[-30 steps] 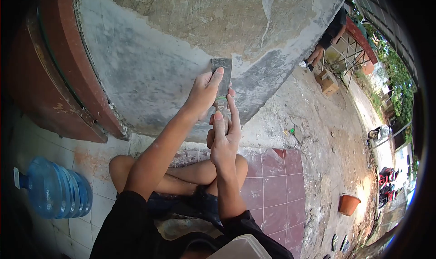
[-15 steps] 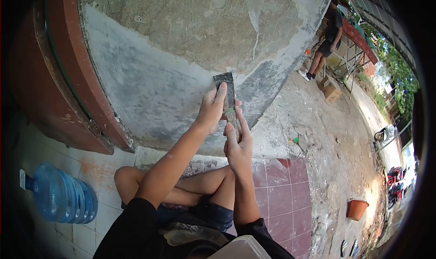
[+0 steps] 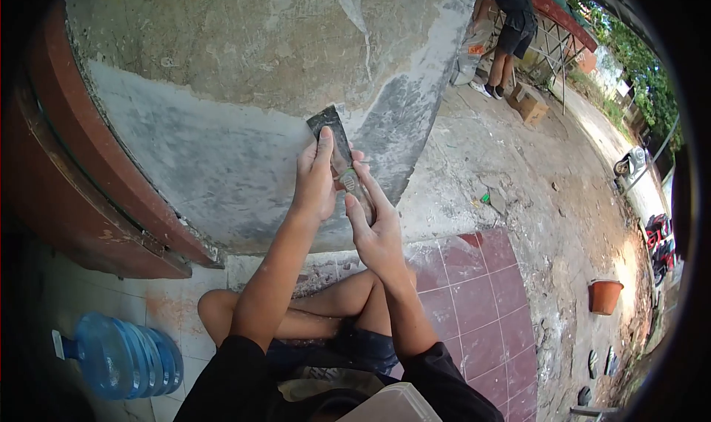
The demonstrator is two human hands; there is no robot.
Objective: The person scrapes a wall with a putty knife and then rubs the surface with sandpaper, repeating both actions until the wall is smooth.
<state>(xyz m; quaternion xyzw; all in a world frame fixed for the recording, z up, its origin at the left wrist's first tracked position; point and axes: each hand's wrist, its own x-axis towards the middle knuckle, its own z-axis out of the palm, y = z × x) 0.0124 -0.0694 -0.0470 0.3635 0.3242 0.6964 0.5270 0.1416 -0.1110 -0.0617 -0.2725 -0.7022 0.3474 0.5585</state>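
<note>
Both hands are raised in front of a plastered wall (image 3: pixel 200 141), holding what looks like a putty knife (image 3: pixel 340 142). Its wide dark blade points up and slightly left, and a greenish band sits where the blade meets the pale handle. My left hand (image 3: pixel 316 181) is closed on the blade, thumb along its face. Lower down, my right hand (image 3: pixel 381 233) holds the handle between thumb and fingers. Some fingers are hidden behind the tool. The wall is bare and rough above, smoother and grey-white below.
At left is a large blue water bottle (image 3: pixel 129 357) lying on its side, near a reddish-brown curved frame (image 3: pixel 118 170). A person (image 3: pixel 511 33) bends beside a sack (image 3: pixel 469 55) and a cardboard box (image 3: pixel 529 104). An orange bucket (image 3: pixel 606 297) stands right, near loose sandals (image 3: pixel 592 363).
My view has turned, so the wall and tool shift left. The putty knife now leans further left in both hands. The other person, upright before, now bends beside the sack.
</note>
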